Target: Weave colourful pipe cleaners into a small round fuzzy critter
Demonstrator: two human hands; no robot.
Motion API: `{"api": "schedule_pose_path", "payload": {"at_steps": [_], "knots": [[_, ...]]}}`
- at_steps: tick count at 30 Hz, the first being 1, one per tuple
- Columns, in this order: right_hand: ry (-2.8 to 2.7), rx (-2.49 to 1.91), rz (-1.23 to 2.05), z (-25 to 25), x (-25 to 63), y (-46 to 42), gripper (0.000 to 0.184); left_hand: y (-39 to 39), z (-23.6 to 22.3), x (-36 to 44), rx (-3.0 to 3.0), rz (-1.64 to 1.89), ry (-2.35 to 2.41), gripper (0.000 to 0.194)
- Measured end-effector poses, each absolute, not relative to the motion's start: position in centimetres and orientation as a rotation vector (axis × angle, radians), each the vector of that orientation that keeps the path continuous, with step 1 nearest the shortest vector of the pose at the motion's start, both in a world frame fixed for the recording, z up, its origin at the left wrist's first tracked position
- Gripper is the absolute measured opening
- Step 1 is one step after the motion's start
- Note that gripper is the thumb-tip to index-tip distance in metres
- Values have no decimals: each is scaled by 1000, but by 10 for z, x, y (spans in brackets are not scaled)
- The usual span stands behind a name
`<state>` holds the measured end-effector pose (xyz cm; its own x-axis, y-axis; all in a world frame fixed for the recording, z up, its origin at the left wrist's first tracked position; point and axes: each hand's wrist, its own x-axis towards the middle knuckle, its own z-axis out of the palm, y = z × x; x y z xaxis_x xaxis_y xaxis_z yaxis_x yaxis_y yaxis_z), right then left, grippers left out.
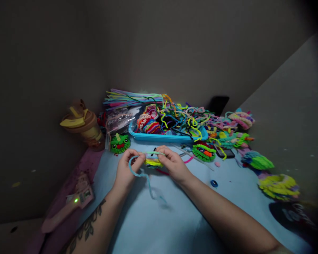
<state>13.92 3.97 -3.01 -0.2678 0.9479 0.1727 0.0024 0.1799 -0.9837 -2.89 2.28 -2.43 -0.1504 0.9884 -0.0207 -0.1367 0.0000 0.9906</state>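
My left hand point(127, 168) and my right hand point(172, 163) are closed in pinches at the two ends of a small striped pipe-cleaner piece point(154, 162) in yellow, green and pale colours. A mint-green strand runs along its top edge between my fingertips. From my left fingers a light blue pipe cleaner point(141, 175) curls in a loop, its loose end hanging down above the cloth. My fingers partly hide the piece's ends. Behind my left hand lies a green pipe-cleaner frog face point(119, 144), and a similar green and red one point(204, 152) lies beyond my right hand.
A blue tray point(166, 137) heaped with pipe-cleaner scraps stands at the back, with a bundle of straight pipe cleaners point(132, 98) behind it. A glue gun point(69, 208) with a lit green light and a brown cup point(88, 130) are left. Finished fuzzy pieces point(278, 187) line the right.
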Motion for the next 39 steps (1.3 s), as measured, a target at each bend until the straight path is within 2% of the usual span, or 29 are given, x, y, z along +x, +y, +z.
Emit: {"api": "schedule_pose_path", "payload": {"at_steps": [15,21,31,35,39], "knots": [[-1465,-961,1294,-34,140,43,34,21,-23,-26,958,1358,1205,34],[-1568,-995,1168,-30,140,41,24,17,-29,-22,1182,1459,1246,28],[-1613,-1126,947,-33,134,35,2,13,-41,-20,1307,1349,1194,20],[-1614,-1147,903,-29,136,36,3,12,-33,-19,1324,1390,1193,15],[-1612,-1182,907,-28,135,37,5,12,-22,-22,1219,1586,1254,15]]}}
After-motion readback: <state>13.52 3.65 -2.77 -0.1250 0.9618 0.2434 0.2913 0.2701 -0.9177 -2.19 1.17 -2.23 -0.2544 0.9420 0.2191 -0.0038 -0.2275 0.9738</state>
